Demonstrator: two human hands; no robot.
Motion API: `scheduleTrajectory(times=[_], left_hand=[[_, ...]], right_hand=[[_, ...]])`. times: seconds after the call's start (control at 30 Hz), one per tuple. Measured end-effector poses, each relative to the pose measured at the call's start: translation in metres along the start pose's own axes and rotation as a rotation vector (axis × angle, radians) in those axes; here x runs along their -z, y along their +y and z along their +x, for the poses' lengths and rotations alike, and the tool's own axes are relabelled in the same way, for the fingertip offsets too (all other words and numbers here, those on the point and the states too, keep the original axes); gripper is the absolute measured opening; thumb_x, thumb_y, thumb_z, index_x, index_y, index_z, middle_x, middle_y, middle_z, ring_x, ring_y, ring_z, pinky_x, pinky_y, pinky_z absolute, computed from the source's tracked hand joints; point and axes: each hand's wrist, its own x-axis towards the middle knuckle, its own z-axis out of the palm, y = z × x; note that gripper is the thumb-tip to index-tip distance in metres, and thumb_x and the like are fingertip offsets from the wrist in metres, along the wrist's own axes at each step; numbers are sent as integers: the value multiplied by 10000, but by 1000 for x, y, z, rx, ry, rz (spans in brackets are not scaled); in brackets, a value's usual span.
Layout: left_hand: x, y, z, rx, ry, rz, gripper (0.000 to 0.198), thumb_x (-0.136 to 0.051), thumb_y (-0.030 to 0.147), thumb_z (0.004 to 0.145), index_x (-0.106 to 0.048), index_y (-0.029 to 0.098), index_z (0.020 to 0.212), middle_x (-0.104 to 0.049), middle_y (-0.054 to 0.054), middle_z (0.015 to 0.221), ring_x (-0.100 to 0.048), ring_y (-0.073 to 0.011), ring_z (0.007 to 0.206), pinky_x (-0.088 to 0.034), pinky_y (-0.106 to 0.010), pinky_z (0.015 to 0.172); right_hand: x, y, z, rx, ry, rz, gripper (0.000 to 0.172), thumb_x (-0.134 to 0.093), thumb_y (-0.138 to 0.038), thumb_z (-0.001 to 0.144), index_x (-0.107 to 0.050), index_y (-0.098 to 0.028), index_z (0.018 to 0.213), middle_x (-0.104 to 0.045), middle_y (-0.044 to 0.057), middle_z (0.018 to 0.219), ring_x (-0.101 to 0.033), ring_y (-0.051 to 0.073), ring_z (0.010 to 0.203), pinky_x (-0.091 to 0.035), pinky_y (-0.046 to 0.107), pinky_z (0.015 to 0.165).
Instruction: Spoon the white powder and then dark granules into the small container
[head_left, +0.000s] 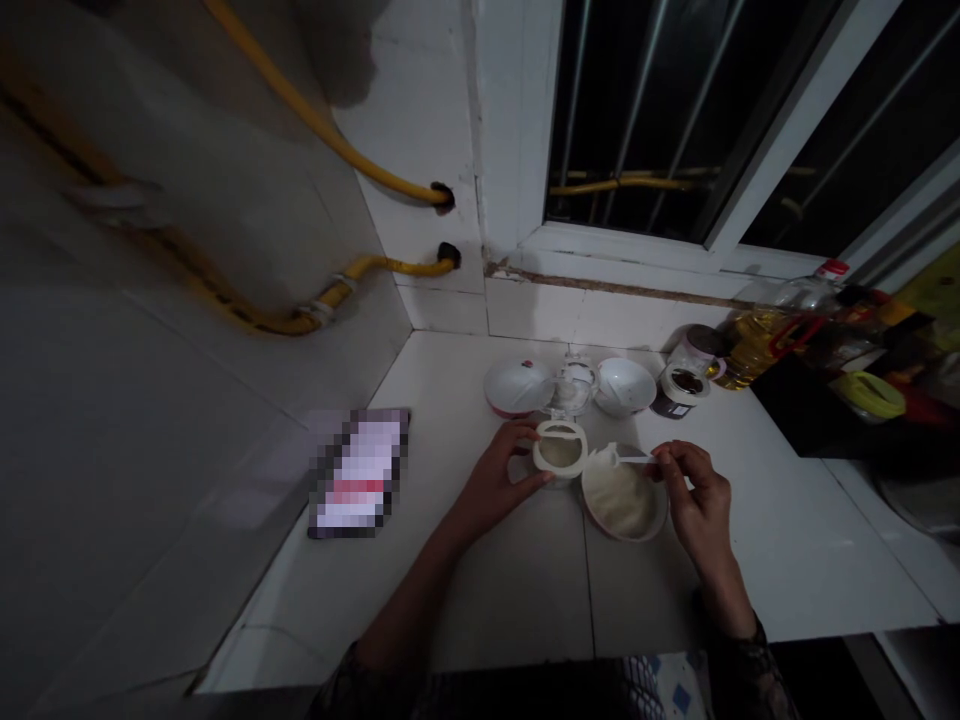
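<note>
My left hand [501,472] is wrapped round a small clear jar [561,450] with a white rim and pale contents, its see-through lid standing open at the back. In my right hand [694,490] a small white spoon [626,457] is pinched by its handle. The spoon's bowl points left, over the far edge of a bowl of white powder or grains [621,500], close to the jar. Whether anything lies in the spoon I cannot make out. That bowl stands on the counter between my hands.
Behind the jar are a white bowl [517,387], a second clear jar [576,375] and another white bowl [626,386]. A dark-labelled jar [679,390] stands right of them. An oil bottle [750,345] and a black box [799,405] occupy the right. A blurred-out phone-like device [360,475] lies left.
</note>
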Motion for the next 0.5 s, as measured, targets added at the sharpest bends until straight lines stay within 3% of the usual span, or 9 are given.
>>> scheduleTrajectory(times=[0.2, 0.5], left_hand=[[0, -1, 1, 18, -5, 9, 381, -756, 331, 788, -544, 241, 1092, -556, -98, 1268, -574, -249, 1200, -559, -393, 896], [0, 0, 1, 17, -2, 15, 380, -750, 332, 794, -544, 247, 1101, -560, -91, 1264, -579, -249, 1198, -560, -397, 902]], right_hand=[[-14, 17, 1, 90, -182, -95, 209, -505, -355, 943, -646, -248, 833, -718, 11, 654, -623, 223, 678, -407, 499, 985], [-6, 11, -2, -23, -341, 88, 378, -521, -475, 940, -618, -251, 652, -690, 5, 615, -624, 218, 726, -390, 446, 1032]])
